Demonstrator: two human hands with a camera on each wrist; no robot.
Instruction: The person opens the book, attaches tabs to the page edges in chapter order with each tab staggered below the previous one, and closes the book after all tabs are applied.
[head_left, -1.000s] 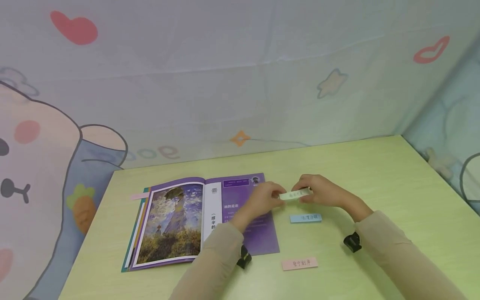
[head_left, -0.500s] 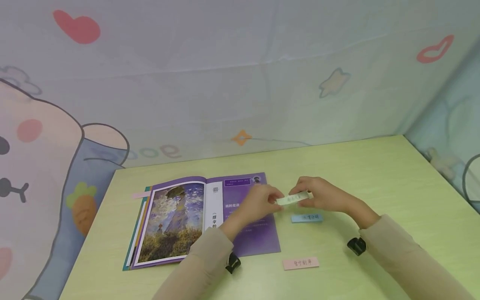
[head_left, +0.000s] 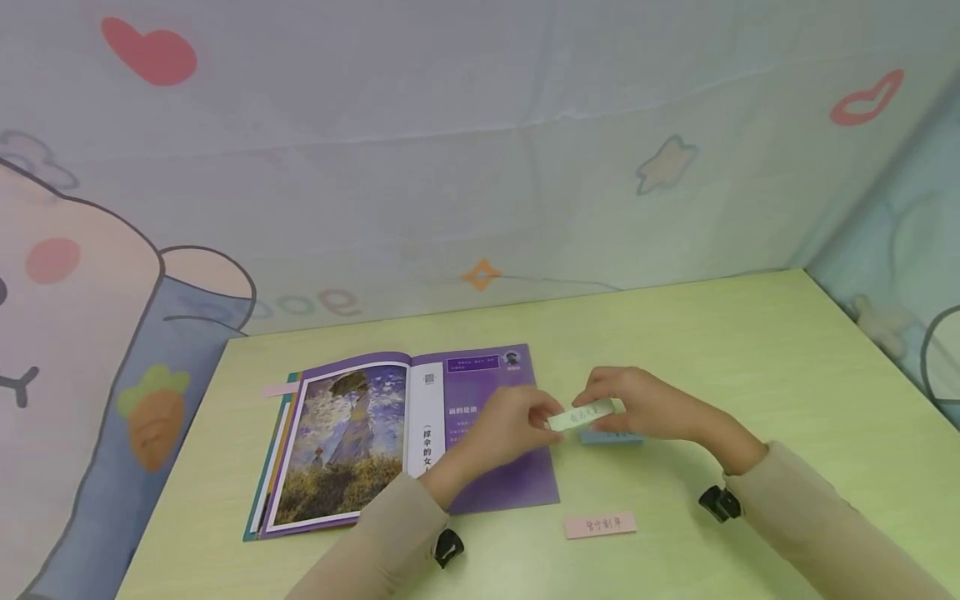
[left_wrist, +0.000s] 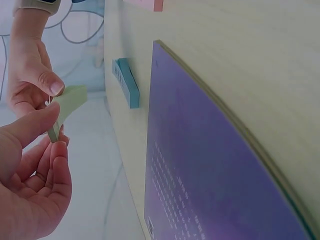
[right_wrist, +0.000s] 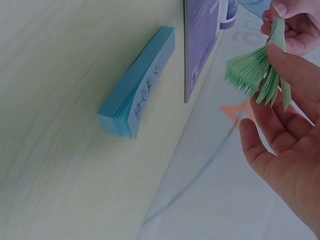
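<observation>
Both hands hold a small green pad of sticky notes [head_left: 583,414] above the table, just right of an open book [head_left: 397,437]. My left hand [head_left: 517,421] pinches one end of the pad [left_wrist: 65,102] between thumb and fingers. My right hand [head_left: 637,404] grips the other end, and the green sheets [right_wrist: 260,72] fan out there. A blue pad of sticky notes [right_wrist: 137,92] lies on the table right under the hands, mostly hidden in the head view. The book shows a painting page on the left and a purple page [left_wrist: 210,160] on the right.
A pink sticky pad [head_left: 600,525] lies near the front edge of the green table [head_left: 750,350]. Another pink tab [head_left: 279,389] sticks out at the book's far left. Cartoon-printed fabric walls [head_left: 450,167] close in the table at the back and both sides.
Both hands with the green pad have drifted slightly nearer and lower, now covering most of the blue pad. The green pad tilts a little more.
</observation>
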